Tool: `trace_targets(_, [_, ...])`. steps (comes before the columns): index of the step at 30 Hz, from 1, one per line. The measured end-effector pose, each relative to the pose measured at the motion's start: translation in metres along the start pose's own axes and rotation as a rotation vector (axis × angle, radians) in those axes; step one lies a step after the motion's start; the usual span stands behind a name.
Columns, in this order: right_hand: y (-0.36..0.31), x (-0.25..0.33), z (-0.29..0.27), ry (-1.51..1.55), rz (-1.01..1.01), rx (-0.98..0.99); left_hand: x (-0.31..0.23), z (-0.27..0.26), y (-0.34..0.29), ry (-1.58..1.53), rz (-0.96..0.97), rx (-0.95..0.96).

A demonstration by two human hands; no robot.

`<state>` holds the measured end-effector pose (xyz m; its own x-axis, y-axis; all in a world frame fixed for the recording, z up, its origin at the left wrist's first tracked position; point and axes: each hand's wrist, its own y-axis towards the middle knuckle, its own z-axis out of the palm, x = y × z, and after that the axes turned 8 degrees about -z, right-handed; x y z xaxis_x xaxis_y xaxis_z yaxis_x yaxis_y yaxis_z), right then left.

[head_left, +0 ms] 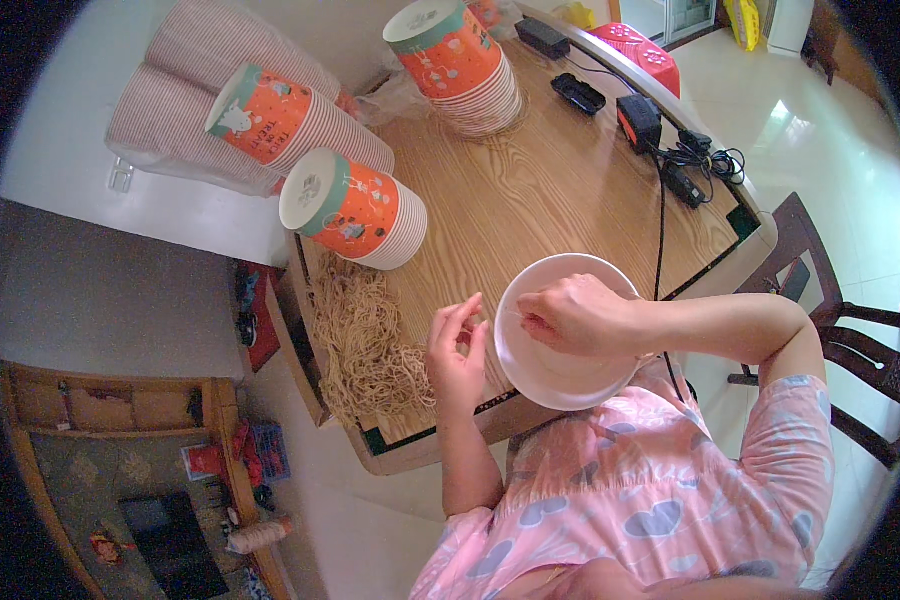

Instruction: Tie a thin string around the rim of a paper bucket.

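A wide white round bowl [570, 385] is at the table's near edge, close against my body. My right hand [585, 315] is over its inside, fingers curled closed; whatever they may hold is hidden. Just left of the bowl's rim, my left hand [457, 350] is raised with half-curled fingers and the thumb a little apart, and nothing shows in it. Beside and behind that hand, a loose heap of tan twine strands [365, 335] covers the table's left edge. Beyond the heap lies a tilted stack of orange, green and white paper buckets [370, 220].
More stacked paper buckets [470, 75] stand at the back, with a bucket stack [300, 115] and plastic-wrapped buckets [185, 110] at far left. A black-and-orange device [638, 125], coiled cables [705, 160] and a black tray [578, 94] occupy the wooden table's [550, 190] right side. A dark chair [860, 340] is at right.
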<state>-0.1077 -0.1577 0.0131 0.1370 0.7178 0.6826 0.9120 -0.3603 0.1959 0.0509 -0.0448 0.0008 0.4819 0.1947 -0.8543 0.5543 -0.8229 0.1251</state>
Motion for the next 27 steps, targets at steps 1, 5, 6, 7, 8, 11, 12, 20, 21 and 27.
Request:
trace_targets(1, [0.0, -0.002, 0.002, -0.043, -0.006, -0.004, 0.007, 0.001, 0.004, -0.017, -0.017, 0.077])
trace_targets(5, [0.003, -0.008, 0.009, -0.085, -0.014, -0.008, 0.013, 0.006, 0.007, -0.044, -0.01, 0.181])
trace_targets(6, [0.004, -0.008, 0.009, -0.08, -0.005, 0.003, 0.013, 0.007, 0.008, -0.045, -0.01, 0.182])
trace_targets(7, [0.005, -0.008, 0.009, -0.073, 0.004, 0.015, 0.013, 0.008, 0.008, -0.055, -0.006, 0.183])
trace_targets(8, [0.005, -0.007, 0.009, -0.073, 0.004, 0.016, 0.013, 0.009, 0.009, -0.066, -0.002, 0.183])
trace_targets(11, [0.004, -0.005, 0.005, -0.07, -0.004, -0.017, 0.009, 0.009, 0.01, -0.048, -0.007, 0.199])
trace_targets(12, [0.005, -0.005, 0.005, -0.074, -0.007, -0.013, 0.009, 0.009, 0.01, -0.047, -0.009, 0.198])
trace_targets(20, [0.008, -0.01, 0.008, -0.067, -0.056, -0.035, 0.021, 0.011, 0.013, -0.12, -0.043, 0.251])
trace_targets(21, [0.009, -0.011, 0.009, -0.086, -0.05, -0.01, 0.021, 0.011, 0.013, -0.12, -0.042, 0.251])
trace_targets(27, [0.012, -0.013, 0.011, -0.115, -0.059, 0.014, 0.021, 0.011, 0.013, -0.125, -0.04, 0.235])
